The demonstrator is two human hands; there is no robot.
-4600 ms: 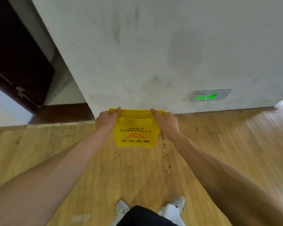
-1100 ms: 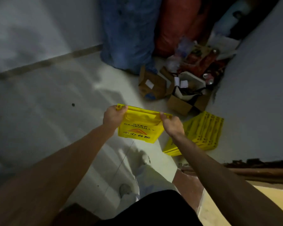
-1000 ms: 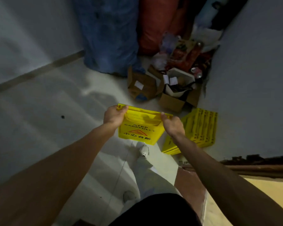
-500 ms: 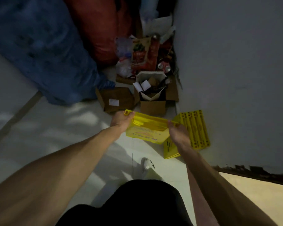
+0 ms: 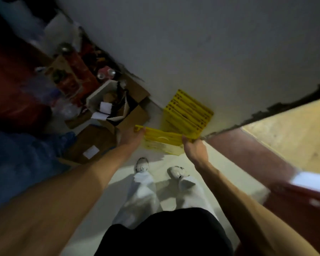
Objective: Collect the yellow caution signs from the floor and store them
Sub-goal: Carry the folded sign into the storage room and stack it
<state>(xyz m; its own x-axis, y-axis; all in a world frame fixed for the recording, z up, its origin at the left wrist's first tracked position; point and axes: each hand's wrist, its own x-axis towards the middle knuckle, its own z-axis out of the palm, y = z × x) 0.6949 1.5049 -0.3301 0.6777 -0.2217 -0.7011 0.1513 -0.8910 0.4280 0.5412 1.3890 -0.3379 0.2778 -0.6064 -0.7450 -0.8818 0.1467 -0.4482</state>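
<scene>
Pale floor (image 5: 229, 172) lies underfoot; I have my left hand (image 5: 131, 135) and right hand (image 5: 194, 150) each gripping an end of the folded caution sign (image 5: 163, 140), just before the stack of signs (image 5: 187, 112) against the wall (image 5: 192, 43). Several look stored; this one remains.

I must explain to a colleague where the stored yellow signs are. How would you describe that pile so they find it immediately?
Follow the foot of the grey wall toward the dark red threshold. Just before it, a stack of yellow signs rests against the wall, right of the open cardboard boxes. It is the only yellow thing against that wall.
</scene>
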